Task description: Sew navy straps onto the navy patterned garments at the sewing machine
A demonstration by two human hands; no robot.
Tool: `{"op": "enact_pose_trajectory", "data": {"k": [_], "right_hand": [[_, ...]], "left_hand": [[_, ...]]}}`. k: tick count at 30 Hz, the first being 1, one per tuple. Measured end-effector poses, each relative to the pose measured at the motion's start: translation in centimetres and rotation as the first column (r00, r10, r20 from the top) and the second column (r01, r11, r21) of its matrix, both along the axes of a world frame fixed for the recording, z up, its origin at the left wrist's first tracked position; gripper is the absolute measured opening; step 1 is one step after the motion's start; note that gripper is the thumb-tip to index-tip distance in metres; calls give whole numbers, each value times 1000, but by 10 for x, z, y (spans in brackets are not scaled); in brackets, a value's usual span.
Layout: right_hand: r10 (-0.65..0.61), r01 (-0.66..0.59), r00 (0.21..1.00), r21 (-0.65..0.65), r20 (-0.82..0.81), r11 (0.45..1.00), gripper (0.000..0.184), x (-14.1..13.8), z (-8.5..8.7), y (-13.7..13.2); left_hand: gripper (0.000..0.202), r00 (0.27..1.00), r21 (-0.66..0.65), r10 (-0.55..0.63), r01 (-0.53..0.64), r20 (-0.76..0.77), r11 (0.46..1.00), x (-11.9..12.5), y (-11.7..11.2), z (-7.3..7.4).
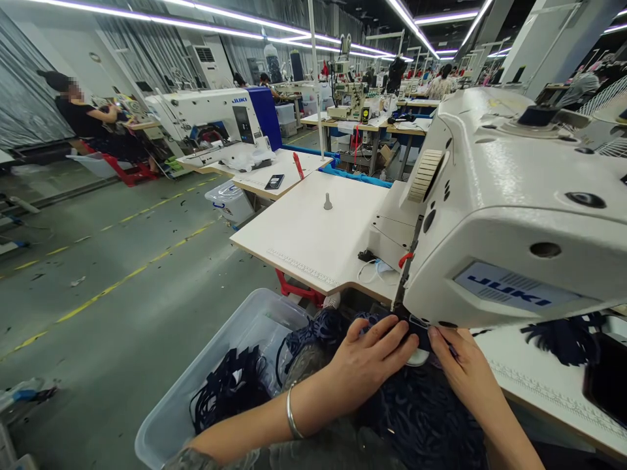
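Note:
My left hand lies flat, fingers stretched, on dark navy lace fabric just under the head of a white sewing machine. A silver bangle sits on that wrist. My right hand rests beside it with fingers pressed onto the same fabric near the needle area, whose foot is hidden by the machine head. More navy lace comes out on the far side of the machine.
A clear plastic bin with dark straps stands at my left. The cream sewing table extends ahead. Other sewing stations and a seated person line the grey floor with yellow lines. A dark phone lies at right.

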State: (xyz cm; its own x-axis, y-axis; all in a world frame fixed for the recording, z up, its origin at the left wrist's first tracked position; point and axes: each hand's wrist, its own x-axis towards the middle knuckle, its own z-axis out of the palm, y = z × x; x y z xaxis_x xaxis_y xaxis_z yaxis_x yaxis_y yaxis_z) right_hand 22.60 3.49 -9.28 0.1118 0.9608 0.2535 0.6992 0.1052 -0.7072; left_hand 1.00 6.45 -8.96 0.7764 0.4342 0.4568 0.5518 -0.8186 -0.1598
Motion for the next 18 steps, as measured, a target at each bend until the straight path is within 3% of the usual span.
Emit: {"op": "enact_pose_trajectory", "data": {"k": [12,18], "right_hand": [[-17,16,999,-27,-33,1000,41,-1,-4,0],[6,-8,998,-35,-57,999,39,-2,-4,1]], "left_hand": [[37,998,39,8,-11,62,999,4,-2,-6],[38,995,-47,2,2,98,999,1,-4,-3]]}}
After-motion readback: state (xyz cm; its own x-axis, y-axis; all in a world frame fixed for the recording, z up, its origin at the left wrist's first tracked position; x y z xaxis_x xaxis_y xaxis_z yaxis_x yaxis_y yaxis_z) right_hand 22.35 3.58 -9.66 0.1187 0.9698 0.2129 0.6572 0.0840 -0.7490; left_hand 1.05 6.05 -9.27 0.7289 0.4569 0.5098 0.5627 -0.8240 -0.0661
